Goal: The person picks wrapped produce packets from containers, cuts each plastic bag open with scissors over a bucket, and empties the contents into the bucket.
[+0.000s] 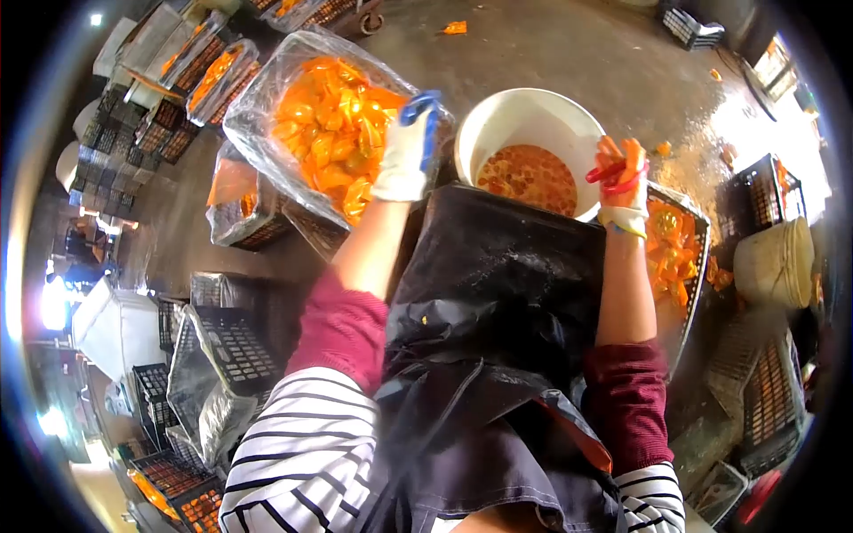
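My left hand (410, 147), in a white glove with blue coating, is at the right side of a plastic-lined crate (253, 111) heaped with shiny orange pieces (333, 120). Its fingers look curled; what they hold, if anything, is hidden. My right hand (622, 173), its glove stained orange, is raised by the right rim of a white bucket (480, 120). The fingers close around a red-handled tool (613, 176) whose working end I cannot make out. Down in the bucket are many small round orange-red pieces (530, 179) in cloudy liquid.
A black apron (506, 258) covers my lap, against the bucket. Beside my right forearm stands a crate of orange scraps (671, 253). A pale bucket (773, 262) is farther right. Stacked crates (107, 151) and lined crates (222, 351) stand on the left. Orange bits (455, 27) lie on the floor.
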Demonstrator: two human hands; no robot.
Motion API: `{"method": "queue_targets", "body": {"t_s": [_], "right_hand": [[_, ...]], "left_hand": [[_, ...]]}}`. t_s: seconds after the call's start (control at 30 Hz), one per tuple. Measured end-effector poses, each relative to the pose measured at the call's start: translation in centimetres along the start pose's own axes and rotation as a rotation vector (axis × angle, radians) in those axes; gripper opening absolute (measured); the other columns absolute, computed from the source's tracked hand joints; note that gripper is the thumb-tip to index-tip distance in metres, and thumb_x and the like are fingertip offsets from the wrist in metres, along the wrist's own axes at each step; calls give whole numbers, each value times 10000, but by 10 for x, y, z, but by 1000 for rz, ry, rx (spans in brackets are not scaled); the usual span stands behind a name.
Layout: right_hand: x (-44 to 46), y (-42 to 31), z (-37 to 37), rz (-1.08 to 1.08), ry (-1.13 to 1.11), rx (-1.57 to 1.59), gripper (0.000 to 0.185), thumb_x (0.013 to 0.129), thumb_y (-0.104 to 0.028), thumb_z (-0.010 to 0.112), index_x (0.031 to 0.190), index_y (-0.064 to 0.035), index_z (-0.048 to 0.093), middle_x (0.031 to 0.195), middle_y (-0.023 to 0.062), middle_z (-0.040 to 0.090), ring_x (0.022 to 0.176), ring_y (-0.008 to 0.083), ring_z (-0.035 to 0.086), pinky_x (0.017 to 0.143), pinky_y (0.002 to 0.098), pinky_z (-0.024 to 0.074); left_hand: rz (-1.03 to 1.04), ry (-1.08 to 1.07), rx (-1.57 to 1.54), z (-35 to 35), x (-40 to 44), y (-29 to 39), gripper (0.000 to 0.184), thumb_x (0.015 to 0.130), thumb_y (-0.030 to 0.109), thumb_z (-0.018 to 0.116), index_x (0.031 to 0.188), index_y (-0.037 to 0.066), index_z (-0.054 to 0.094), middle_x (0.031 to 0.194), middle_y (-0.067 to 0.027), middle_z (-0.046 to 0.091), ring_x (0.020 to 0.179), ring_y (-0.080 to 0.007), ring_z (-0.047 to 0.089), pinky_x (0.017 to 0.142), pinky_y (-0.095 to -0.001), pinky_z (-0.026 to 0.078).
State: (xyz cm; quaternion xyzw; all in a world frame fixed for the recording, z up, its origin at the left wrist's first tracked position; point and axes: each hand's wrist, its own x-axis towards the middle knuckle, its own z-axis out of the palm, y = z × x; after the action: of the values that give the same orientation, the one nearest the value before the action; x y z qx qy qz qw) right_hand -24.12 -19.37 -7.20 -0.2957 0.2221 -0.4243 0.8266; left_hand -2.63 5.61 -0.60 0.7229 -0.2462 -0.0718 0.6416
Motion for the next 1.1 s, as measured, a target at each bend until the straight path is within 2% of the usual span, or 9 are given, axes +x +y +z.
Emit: {"method": "queue_targets", "body": {"t_s": [0.07, 0.2, 0.37, 0.43, 0.57, 0.7, 0.8, 1.0, 1.1], "right_hand": [[-1, -3, -1, -32, 72, 84, 399, 889, -317, 619, 1137, -61, 441, 1147, 221, 585, 1027, 286, 590, 893, 367, 473], [-1, -2, 6, 29, 77, 127, 422, 902, -321, 602, 1159, -43, 414, 1206, 240, 535, 1081, 311, 559, 898, 375, 476], [3, 0, -2, -72, 59, -166, 373, 937, -381, 497, 1193, -113, 453, 1206, 144, 543, 1073, 239, 541, 754, 329, 474], [-3, -2, -3, -230, 218, -141, 593, 935, -461, 479, 1381, -83, 377, 1398, 147, 432, 1280, 279, 398, 990, 387, 372], [14, -4, -25, -285, 173, -190, 591, 954, -462, 434, 1410, -97, 347, 1412, 130, 420, 1304, 256, 372, 992, 350, 360], [-4, -9, -5, -324, 209, -190, 630, 951, -524, 384, 1401, -84, 368, 1394, 116, 443, 1181, 247, 472, 978, 370, 370], [2, -8, -11, -181, 245, 152, 537, 944, -517, 389, 1287, -114, 478, 1351, 126, 485, 1140, 269, 503, 973, 440, 394], [-5, -1, 18, -123, 44, -349, 433, 948, -446, 445, 1243, -130, 420, 1195, 103, 588, 594, 116, 504, 403, 226, 324], [2, 4, 8, -16, -92, -325, 469, 950, -403, 480, 1282, -74, 439, 1147, 166, 613, 902, 232, 592, 615, 274, 468]], "left_hand": [[-43, 257, -64, -42, -2, -29, 396, 848, 223, 674, 1192, 47, 590, 927, -71, 628, 587, -100, 560, 562, -226, 491], [-168, 344, 809, -104, -1, -72, 799, 770, 580, 635, 1355, 71, 444, 1275, -242, 520, 1163, -363, 518, 974, -447, 410], [-96, 66, 1348, -73, 16, -54, 832, 793, 611, 559, 1380, 45, 396, 1322, -215, 495, 1175, -362, 509, 964, -478, 407], [-99, 1, 1401, -75, 36, -67, 696, 837, 538, 534, 1361, 91, 435, 1255, -182, 558, 1085, -349, 569, 919, -460, 440], [-88, 54, 1173, -99, 53, -81, 555, 875, 448, 523, 1296, 87, 515, 1143, -182, 617, 933, -369, 623, 864, -402, 483], [-282, 193, -58, -136, 29, -52, 469, 904, 324, 575, 1256, 17, 528, 1162, -147, 594, 885, -257, 640, 609, -371, 565], [-323, 216, -1024, -161, 39, -86, 531, 862, 315, 652, 1289, 61, 465, 1189, -170, 578, 1048, -339, 593, 786, -406, 563], [-337, 84, -964, -80, 34, -49, 356, 891, 250, 626, 1184, 59, 559, 1140, -172, 589, 968, -308, 619, 806, -390, 559], [-253, -12, -565, -3, 50, -60, 337, 882, 234, 650, 1135, 24, 572, 1111, -162, 595, 948, -268, 623, 766, -375, 574]]}}
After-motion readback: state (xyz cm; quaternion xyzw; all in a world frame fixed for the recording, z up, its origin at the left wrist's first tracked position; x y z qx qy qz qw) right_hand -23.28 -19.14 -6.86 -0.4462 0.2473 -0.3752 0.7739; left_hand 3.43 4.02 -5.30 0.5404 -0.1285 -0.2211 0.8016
